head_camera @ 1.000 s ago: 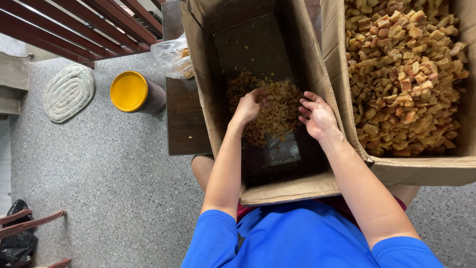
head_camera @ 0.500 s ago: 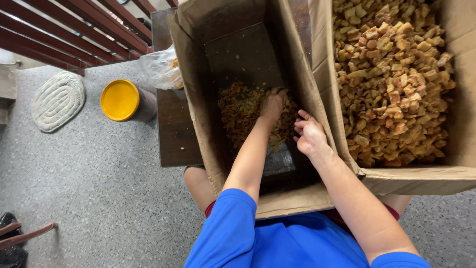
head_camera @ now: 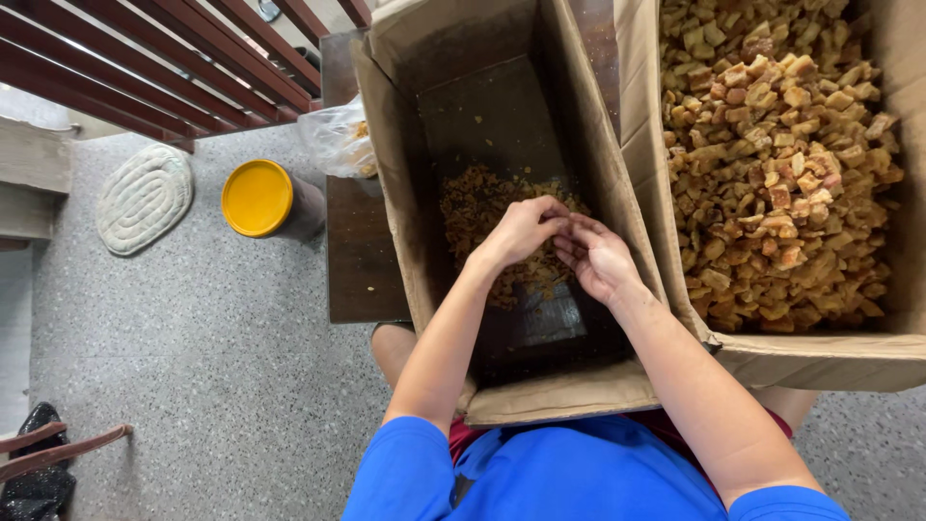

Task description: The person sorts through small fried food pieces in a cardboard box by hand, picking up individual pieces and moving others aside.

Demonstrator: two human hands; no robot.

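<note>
The tall cardboard box [head_camera: 502, 125] held a low heap of crumbs [head_camera: 482, 207]; the box beside it [head_camera: 897, 357] was full of brown chunks [head_camera: 781, 164]. Left hand [head_camera: 521, 230] and right hand [head_camera: 596, 259] met inside the tall box, fingers curled together over the crumbs; what they pinched I could not tell

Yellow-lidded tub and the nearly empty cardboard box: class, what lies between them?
In the head view, between the yellow-lidded tub and the nearly empty cardboard box lie a clear plastic bag holding brown pieces and a dark wooden surface.

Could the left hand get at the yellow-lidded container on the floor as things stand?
Probably not without shifting: the left hand is down inside the cardboard box, whose wall and a dark wooden surface stand between it and the yellow-lidded container.
</note>
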